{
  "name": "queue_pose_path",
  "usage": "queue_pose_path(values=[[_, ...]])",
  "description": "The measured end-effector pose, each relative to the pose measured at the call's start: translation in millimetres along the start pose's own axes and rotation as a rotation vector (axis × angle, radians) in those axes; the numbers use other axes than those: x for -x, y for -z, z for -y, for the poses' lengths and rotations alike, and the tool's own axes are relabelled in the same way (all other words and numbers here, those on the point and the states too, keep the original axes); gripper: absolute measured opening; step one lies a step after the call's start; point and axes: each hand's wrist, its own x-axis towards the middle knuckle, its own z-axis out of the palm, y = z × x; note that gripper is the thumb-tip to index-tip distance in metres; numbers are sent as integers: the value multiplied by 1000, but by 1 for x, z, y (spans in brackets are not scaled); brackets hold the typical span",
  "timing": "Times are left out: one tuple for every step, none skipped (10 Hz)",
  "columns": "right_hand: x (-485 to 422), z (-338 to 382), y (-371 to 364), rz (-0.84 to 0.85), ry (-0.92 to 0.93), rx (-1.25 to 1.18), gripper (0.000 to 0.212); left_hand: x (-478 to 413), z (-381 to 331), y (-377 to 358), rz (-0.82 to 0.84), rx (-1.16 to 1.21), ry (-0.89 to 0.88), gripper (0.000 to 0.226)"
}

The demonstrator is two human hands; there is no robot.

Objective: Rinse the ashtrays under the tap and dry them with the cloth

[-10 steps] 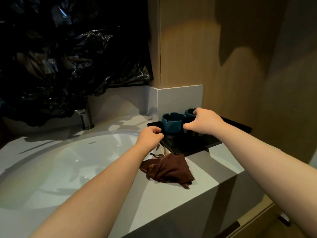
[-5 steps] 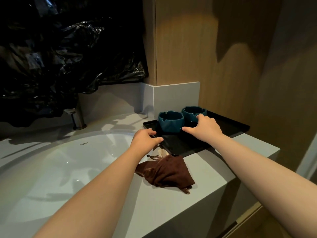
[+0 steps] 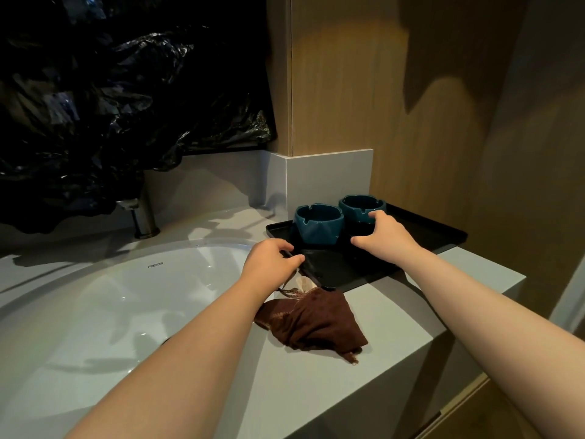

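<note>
Ashtrays: two deep teal glazed ceramic ashtrays with notched rims stand upright, just beside each other, at the back of a flat black rectangular tray [image 3: 427, 230]. The left ashtray [image 3: 318, 221] is nearer the basin and the right ashtray [image 3: 362, 205] is nearer the wooden wall.
Tray: it lies flat on the pale grey stone counter [image 3: 395, 312], to the right of the white oval basin [image 3: 110, 296].
Left hand: the left hand [image 3: 272, 264] pinches the tray's near-left rim, thumb on top and fingers curled under it.
Right hand: the right hand [image 3: 386, 237] arches over the tray with its fingers spread, one fingertip touching the right ashtray's rim. Something dark sits under the palm, and I cannot tell whether the hand holds it.
Cloth: the crumpled brown cloth [image 3: 316, 321] lies on the counter just in front of the tray, untouched.
Tap: no water can be seen running from the chrome tap [image 3: 144, 217] behind the basin.
Progress: judging by this, nothing has been rinsed or dried, so the whole job remains and picking up an ashtray looks like the first step.
Change: a second ago the right hand covered the right ashtray and the left hand was at the tray's edge. Now the right hand has drawn back and exposes most of that ashtray. The cloth has not moved.
</note>
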Motion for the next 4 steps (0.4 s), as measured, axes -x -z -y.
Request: queue_pose_path(values=[[-1,-1,-1,-25,-12,18,78,1,-1,1,0,-6,-5,40],[-2,-3,-6,-70,-19,44,78,-1,0,0,-1,-13,-2,39],[1,1,-8,-96,-14,108,77,1,-1,-1,-3,-18,-11,37],[0,1,-10,-103,-6,151,81,3,-3,-3,-3,-13,-16,36]])
